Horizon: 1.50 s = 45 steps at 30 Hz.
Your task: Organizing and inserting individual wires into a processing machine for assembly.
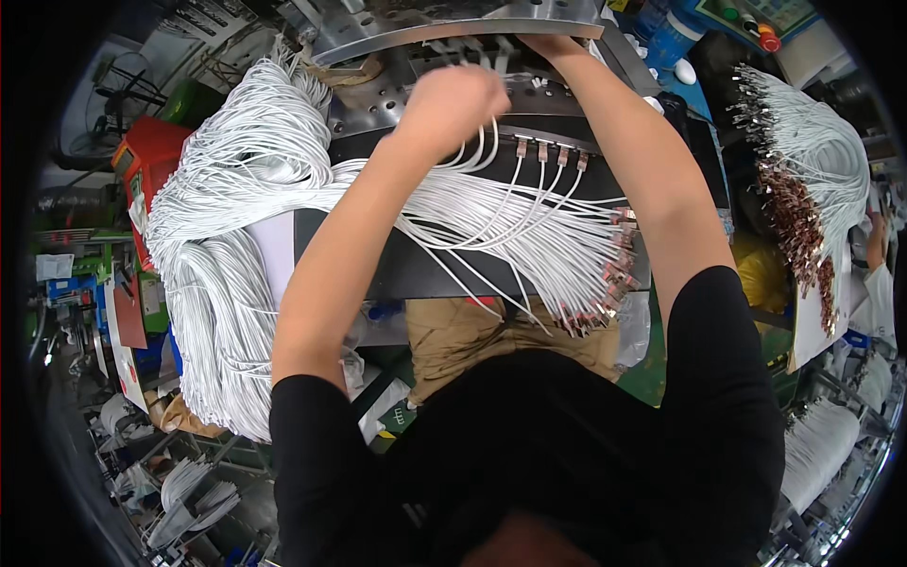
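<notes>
My left hand is closed around a few white cables at the front of a metal machine. The lengths of cable trail below the fist, and their grey ends above it are smeared by motion. My right hand reaches under the machine's curved metal bar, which hides its fingers. Between the forearms, several cables with coppery connectors stand in a row along a metal strip. Below them a fan of white cables lies on the black worktop, with connector ends bunched at the right.
A large bundle of white cable is heaped at the left and hangs over the table edge. At far right hangs another bundle with coppery ends. A blue tub stands at upper right, a red box at left.
</notes>
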Motion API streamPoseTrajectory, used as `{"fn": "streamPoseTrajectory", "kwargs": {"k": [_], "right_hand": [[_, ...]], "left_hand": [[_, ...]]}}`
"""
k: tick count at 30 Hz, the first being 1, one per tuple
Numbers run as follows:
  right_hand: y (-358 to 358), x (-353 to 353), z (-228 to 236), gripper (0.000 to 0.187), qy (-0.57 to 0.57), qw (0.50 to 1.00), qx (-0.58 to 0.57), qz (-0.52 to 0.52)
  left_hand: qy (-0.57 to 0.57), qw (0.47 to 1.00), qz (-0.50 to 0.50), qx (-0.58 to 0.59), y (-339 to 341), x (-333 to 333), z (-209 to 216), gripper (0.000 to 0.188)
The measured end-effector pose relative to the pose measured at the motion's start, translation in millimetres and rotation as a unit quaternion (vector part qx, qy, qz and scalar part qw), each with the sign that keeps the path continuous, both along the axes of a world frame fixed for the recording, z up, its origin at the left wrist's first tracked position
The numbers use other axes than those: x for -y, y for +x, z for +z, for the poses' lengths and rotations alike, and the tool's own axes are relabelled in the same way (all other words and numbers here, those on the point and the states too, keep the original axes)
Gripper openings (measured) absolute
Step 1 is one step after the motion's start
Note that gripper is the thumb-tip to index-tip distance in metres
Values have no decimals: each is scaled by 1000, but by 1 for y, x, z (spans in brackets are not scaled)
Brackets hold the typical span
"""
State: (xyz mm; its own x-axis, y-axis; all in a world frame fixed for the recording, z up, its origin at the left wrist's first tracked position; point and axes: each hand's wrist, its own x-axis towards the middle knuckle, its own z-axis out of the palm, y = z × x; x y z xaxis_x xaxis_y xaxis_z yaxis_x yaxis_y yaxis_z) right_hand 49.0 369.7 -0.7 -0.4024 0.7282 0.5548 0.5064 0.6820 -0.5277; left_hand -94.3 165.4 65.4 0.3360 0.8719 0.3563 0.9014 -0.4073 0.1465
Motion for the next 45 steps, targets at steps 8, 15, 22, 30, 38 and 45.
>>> {"fn": "streamPoseTrajectory", "kwargs": {"k": [8, 15, 22, 30, 38, 45], "right_hand": [[37, 75, 25, 33, -34, 998, -33, 41], [124, 150, 9, 30, 138, 979, 132, -66], [163, 193, 22, 24, -105, 977, 174, 60], [99, 134, -3, 25, -20, 992, 59, 109], [6, -34, -25, 21, -9, 989, -111, 96], [-7, -67, -61, 20, 80, 993, 81, 43]], "left_hand": [[228, 847, 478, 35, -300, 59, 104, 53], [92, 933, 312, 156, -151, 97, 13, 31], [94, 974, -140, 151, 62, 122, -33, 16], [-11, 997, -33, 73, 48, 102, -49, 20], [93, 993, 63, 23, 17, 25, -49, 29], [-76, 984, 141, 75, 4, -43, -47, 34]]}}
